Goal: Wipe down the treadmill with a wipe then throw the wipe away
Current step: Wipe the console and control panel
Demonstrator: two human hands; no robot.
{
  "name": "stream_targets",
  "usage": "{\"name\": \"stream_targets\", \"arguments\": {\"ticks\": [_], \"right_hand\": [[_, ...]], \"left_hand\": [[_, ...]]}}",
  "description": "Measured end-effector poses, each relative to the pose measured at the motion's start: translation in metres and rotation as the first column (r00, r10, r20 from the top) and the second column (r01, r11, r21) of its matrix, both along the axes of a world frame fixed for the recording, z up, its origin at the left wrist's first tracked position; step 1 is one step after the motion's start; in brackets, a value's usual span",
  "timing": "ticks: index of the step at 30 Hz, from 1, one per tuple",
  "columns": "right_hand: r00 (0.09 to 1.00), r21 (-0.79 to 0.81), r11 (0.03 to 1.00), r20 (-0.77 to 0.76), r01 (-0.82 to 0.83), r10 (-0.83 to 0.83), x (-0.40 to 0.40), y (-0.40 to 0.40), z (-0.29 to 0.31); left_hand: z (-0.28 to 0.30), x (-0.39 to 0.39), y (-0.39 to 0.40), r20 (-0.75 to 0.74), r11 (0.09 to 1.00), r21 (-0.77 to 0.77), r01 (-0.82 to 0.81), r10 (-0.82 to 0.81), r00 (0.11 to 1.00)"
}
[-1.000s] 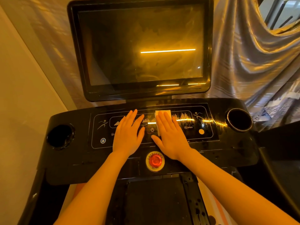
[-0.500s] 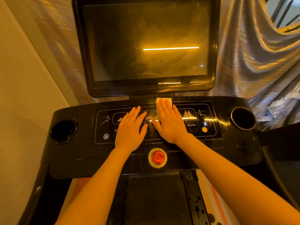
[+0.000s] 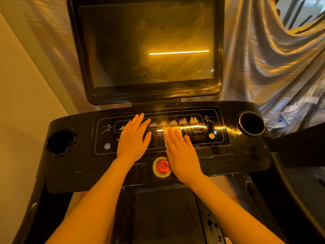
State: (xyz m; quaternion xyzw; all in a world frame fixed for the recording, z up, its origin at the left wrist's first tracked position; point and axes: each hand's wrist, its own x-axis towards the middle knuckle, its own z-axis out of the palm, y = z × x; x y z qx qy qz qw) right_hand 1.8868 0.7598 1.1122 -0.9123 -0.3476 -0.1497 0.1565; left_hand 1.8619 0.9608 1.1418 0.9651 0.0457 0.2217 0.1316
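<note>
Pressing a white wipe flat onto the treadmill console, right hand stays straight-fingered; left hand, at its 9 o'clock, rests flat, holding nothing

The right hand is sliding the white wipe back down the control panel — away from the screen, toward the red emergency stop button — now just beside it.
</note>
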Motion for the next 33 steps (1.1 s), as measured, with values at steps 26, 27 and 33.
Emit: {"name": "stream_targets", "arguments": {"ticks": [26,27,33], "right_hand": [[0.999,-0.070,0.997,-0.006,0.035,-0.036,-0.014,-0.031,-0.012],[0.999,-0.087,0.996,0.007,0.038,-0.038,-0.012,-0.034,-0.012],[0.990,-0.070,0.988,-0.019,0.139,-0.141,0.002,-0.074,-0.015]], "left_hand": [[-0.006,-0.015,-0.031,-0.034,0.992,0.021,-0.126,0.127,0.991],[-0.009,-0.020,-0.036,-0.024,0.990,0.013,-0.141,0.141,0.990],[-0.027,-0.041,-0.062,-0.030,0.971,-0.004,-0.239,0.239,0.971]]}}
